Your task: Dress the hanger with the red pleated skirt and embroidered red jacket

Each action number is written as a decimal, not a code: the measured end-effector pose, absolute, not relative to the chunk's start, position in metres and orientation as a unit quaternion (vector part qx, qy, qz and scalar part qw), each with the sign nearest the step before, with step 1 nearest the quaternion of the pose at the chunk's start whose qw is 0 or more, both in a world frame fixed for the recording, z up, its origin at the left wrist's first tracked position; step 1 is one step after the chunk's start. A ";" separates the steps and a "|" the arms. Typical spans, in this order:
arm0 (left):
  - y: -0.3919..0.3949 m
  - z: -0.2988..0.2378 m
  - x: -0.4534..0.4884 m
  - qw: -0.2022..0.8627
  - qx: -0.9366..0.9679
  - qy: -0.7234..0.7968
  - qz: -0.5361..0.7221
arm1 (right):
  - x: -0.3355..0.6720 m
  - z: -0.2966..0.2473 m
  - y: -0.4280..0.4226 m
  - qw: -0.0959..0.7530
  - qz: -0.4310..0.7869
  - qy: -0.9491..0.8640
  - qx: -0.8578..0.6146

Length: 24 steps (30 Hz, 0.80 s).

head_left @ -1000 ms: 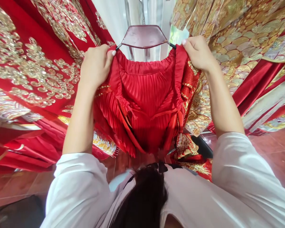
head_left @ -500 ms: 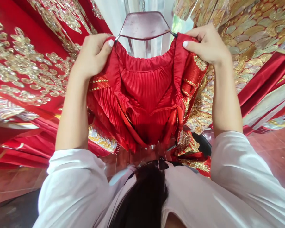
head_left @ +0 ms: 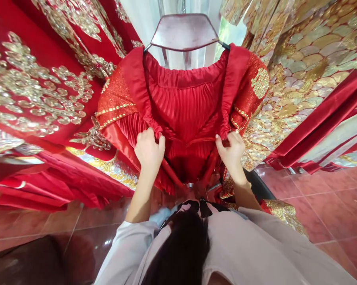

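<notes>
A red pleated dress [head_left: 184, 99] with a gathered neckline and gold-trimmed, glittery shoulders hangs in front of me. The hanger [head_left: 184, 33], broad and dark with a glossy face, carries it by the shoulders. My left hand [head_left: 150, 148] is closed on the left front edge of the opening, thumb on top. At the same height, my right hand [head_left: 231, 148] pinches the right front edge. Between my hands the front gapes, and the pleated inside of the back shows. The fingertips under the cloth are hidden.
Red garments with crystal beading [head_left: 41, 87] hang close on the left. A gold scale-patterned garment [head_left: 309, 59] hangs on the right, beside red and white cloth. Pale curtains [head_left: 193, 8] are behind the hanger. Reddish tiles [head_left: 315, 198] cover the floor.
Both my hands have left the dress's shoulders, come down toward me and closer together, and now grip the front edges. The shoulders lie uncovered on the hanger.
</notes>
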State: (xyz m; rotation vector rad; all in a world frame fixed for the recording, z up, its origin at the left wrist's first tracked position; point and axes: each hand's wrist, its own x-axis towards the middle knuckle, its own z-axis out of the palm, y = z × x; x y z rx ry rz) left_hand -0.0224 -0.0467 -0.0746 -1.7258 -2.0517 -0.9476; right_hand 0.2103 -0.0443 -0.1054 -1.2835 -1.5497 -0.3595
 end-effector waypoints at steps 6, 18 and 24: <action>-0.077 -0.078 -0.007 0.147 -0.723 -0.610 -0.289 | 0.144 -0.072 -0.053 0.487 -0.090 -0.800 -0.338; -0.069 -0.109 -0.011 0.113 -0.640 -0.672 -0.354 | 0.171 -0.114 -0.026 0.485 -0.008 -0.773 -0.410; -0.063 -0.185 0.023 -0.117 -0.618 -0.715 -0.305 | 0.177 -0.130 -0.039 0.513 -0.039 -0.745 -0.424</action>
